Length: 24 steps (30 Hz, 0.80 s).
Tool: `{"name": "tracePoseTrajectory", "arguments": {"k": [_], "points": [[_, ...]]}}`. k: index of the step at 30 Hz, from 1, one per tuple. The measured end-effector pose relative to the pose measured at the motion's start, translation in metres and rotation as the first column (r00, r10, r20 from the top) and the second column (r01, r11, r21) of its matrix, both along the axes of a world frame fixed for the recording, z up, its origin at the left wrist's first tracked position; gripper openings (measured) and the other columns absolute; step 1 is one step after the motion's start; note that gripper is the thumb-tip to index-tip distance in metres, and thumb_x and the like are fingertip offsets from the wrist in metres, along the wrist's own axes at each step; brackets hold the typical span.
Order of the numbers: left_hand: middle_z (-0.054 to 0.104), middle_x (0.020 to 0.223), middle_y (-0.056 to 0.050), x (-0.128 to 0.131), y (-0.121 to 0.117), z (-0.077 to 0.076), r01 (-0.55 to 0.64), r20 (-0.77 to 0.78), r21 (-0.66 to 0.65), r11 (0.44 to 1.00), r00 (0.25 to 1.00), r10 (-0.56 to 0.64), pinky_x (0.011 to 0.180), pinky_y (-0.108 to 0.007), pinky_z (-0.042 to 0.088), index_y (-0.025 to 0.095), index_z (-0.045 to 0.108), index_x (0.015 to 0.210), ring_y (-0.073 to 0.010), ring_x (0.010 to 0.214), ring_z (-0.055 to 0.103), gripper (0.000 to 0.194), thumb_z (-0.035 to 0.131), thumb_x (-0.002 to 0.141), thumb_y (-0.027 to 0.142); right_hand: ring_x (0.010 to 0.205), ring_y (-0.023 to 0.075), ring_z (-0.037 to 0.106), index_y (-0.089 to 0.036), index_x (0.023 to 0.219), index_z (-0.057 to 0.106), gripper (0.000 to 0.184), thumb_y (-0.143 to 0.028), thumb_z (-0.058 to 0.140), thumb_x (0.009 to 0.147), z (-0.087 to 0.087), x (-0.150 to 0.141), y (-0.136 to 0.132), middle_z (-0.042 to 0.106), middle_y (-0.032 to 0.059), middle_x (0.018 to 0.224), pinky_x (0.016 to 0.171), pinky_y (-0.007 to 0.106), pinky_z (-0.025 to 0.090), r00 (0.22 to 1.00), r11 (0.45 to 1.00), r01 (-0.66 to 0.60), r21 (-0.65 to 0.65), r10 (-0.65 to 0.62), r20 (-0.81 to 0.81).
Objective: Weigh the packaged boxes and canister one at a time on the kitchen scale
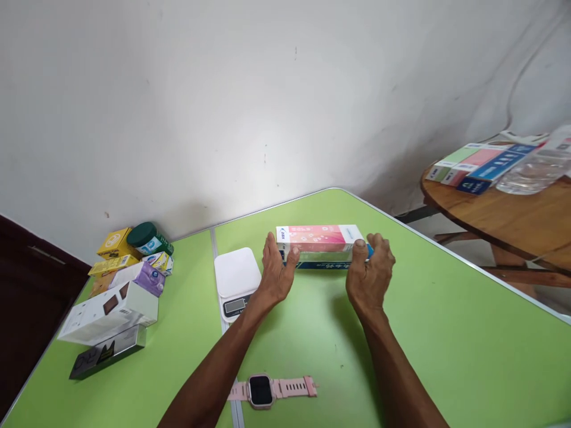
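A stack of long, flat cartons lies across the table in front of me. On top is a pink and white carton (319,236); a green carton (319,256) is under it, and a dark blue carton (321,265) at the bottom. My left hand (277,270) stands at the stack's left end, fingers stretched up and thumb apart at the front corner. At the right end is my right hand (369,273), its thumb by the near corner and its fingers spread behind. Both palms face inward; whether they press on the cartons I cannot tell.
Left of the stack sits a white kitchen scale (238,273). A pink smartwatch (261,391) lies near me. Boxes (118,309) and a green jar (149,239) crowd the table's left side. A wooden table (530,211) at right bears cartons (484,163) and a plastic bottle (530,172).
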<state>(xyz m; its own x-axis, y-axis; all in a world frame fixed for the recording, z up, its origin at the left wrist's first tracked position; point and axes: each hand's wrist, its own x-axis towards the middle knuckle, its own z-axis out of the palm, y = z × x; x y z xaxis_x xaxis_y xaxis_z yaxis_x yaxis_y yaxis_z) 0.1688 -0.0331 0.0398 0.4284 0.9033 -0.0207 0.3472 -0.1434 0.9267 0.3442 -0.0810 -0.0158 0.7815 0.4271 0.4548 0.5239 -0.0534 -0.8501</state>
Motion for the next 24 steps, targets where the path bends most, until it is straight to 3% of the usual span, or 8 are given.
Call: {"name": "tracePoseTrajectory", "arguments": {"k": [3, 8, 12, 15, 19, 24], "points": [[0.008, 0.180, -0.011, 0.010, 0.003, -0.007, -0.007, 0.031, 0.023, 1.000, 0.999, 0.006, 0.135, -0.045, 0.002, 0.022, 0.012, 0.171, -0.0277, 0.167, 0.000, 0.097, 0.041, 0.097, 0.077, 0.151, 0.0424, 0.041, -0.007, 0.146, 0.058, 0.087, -0.075, 0.025, 0.103, -0.001, -0.004, -0.001, 0.057, 0.0274, 0.150, 0.123, 0.068, 0.026, 1.000, 1.000, -0.013, -0.015, 0.013, -0.023], [0.012, 0.180, -0.012, 0.004, -0.007, -0.006, -0.056, 0.108, 0.062, 0.997, 0.993, 0.049, 0.136, -0.044, 0.007, 0.021, 0.012, 0.170, -0.0273, 0.167, 0.008, 0.094, 0.038, 0.099, 0.076, 0.150, 0.0400, 0.045, -0.010, 0.150, 0.056, 0.086, -0.076, 0.031, 0.101, 0.007, -0.016, -0.009, 0.053, 0.0247, 0.157, 0.124, 0.064, 0.027, 0.998, 0.999, -0.049, 0.003, 0.049, -0.044], [0.014, 0.180, -0.009, -0.034, -0.022, 0.004, -0.141, 0.162, 0.151, 0.978, 0.980, 0.116, 0.136, -0.046, 0.006, 0.027, 0.015, 0.170, -0.0277, 0.167, 0.010, 0.087, 0.041, 0.101, 0.073, 0.150, 0.0367, 0.046, -0.016, 0.155, 0.052, 0.075, -0.069, 0.036, 0.103, 0.010, -0.043, -0.014, 0.052, 0.0195, 0.160, 0.123, 0.061, 0.034, 0.981, 0.982, -0.186, 0.038, 0.188, -0.054], [0.015, 0.180, -0.009, -0.075, -0.030, 0.005, -0.269, 0.183, 0.200, 0.942, 0.955, 0.233, 0.136, -0.046, 0.011, 0.027, 0.017, 0.170, -0.0284, 0.166, 0.015, 0.085, 0.040, 0.101, 0.072, 0.150, 0.0339, 0.048, -0.018, 0.157, 0.049, 0.072, -0.065, 0.043, 0.103, 0.006, -0.073, -0.011, 0.052, 0.0172, 0.161, 0.123, 0.057, 0.037, 0.921, 0.924, -0.381, 0.036, 0.383, -0.069], [0.021, 0.178, -0.011, -0.124, -0.033, -0.016, -0.410, 0.185, 0.164, 0.897, 0.906, 0.380, 0.135, -0.043, 0.016, 0.024, 0.021, 0.169, -0.0280, 0.165, 0.019, 0.086, 0.039, 0.101, 0.073, 0.154, 0.0313, 0.043, -0.021, 0.158, 0.049, 0.067, -0.060, 0.048, 0.103, -0.004, -0.107, -0.004, 0.049, 0.0146, 0.164, 0.126, 0.055, 0.035, 0.805, 0.807, -0.591, 0.002, 0.589, -0.068], [0.024, 0.177, -0.013, -0.150, -0.038, -0.044, -0.451, 0.173, 0.087, 0.888, 0.885, 0.433, 0.135, -0.044, 0.015, 0.021, 0.023, 0.168, -0.0259, 0.165, 0.019, 0.086, 0.039, 0.102, 0.072, 0.157, 0.0312, 0.039, -0.020, 0.160, 0.046, 0.067, -0.057, 0.049, 0.104, -0.018, -0.124, -0.001, 0.047, 0.0151, 0.165, 0.128, 0.058, 0.032, 0.766, 0.765, -0.643, -0.045, 0.643, -0.018]]}}
